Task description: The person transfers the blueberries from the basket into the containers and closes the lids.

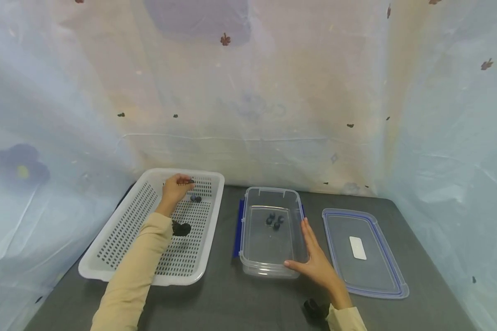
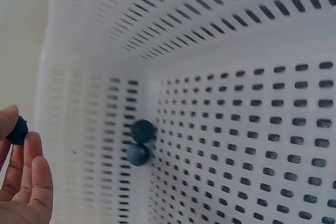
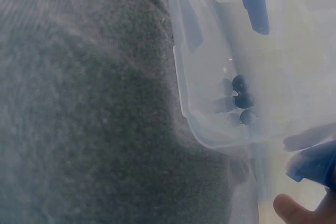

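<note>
My left hand (image 1: 176, 190) is over the far end of a white slotted basket (image 1: 220, 197), pinching a blueberry (image 2: 18, 131) between thumb and fingertips. Two more blueberries (image 2: 139, 142) lie together in the basket, against its wall in the left wrist view. My right hand (image 1: 316, 262) is at the right side of a clear plastic container (image 1: 258, 250), fingers straight along that side and thumb at the near corner. Several blueberries (image 1: 276, 225) sit on the container's floor. In the right wrist view, a thumb (image 3: 294, 211) shows beside a blue clip (image 3: 315, 165).
A clear lid with a blue seal (image 1: 341, 243) and a white label (image 1: 358, 248) lies right of the container. Blue side clips (image 1: 239, 227) hang outward from the container. Everything stands on a dark grey table (image 1: 228, 299), with patterned sheeting (image 1: 273, 105) behind and beside it.
</note>
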`<state>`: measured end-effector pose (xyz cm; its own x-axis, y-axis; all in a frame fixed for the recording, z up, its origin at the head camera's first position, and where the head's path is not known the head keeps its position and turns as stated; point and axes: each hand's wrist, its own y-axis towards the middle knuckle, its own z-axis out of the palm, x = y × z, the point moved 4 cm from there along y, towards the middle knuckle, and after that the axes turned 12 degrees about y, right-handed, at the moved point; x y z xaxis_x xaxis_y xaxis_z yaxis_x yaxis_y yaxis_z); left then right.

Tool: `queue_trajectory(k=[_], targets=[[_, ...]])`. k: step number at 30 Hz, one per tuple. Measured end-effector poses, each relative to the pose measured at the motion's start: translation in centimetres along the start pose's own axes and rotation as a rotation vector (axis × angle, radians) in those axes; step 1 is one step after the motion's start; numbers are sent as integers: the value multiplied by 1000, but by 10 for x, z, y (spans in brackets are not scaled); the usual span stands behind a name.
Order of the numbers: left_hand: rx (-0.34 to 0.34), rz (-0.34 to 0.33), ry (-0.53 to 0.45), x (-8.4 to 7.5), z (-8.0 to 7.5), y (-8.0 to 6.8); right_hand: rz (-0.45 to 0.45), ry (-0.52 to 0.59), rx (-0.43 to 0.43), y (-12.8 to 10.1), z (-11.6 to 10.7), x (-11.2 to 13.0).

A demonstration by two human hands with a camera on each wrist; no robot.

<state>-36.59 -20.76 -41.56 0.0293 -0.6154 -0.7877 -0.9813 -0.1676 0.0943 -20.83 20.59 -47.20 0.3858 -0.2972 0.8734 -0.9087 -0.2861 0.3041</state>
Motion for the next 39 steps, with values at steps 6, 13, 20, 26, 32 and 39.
queue_trajectory(k=[6, 13, 20, 26, 32, 39], targets=[[37, 35, -63, -14, -4, -6, -6, 0, -5, 0, 0, 0], [109, 94, -147, -37, -5, -15, 0, 3, -3, 0, -1, 0], [158, 128, -243, -60, -1, -25, -6, 12, -5, 0, 0, 3], [214, 160, -310, -75, 7, -32, -13, 15, -2, 0, 0, 2], [280, 180, -400, -91, 20, -40, 2, 28, 2, -1, 0, 1], [331, 205, -414, -108, 37, -49, 13, 35, 5, -1, 1, 1]])
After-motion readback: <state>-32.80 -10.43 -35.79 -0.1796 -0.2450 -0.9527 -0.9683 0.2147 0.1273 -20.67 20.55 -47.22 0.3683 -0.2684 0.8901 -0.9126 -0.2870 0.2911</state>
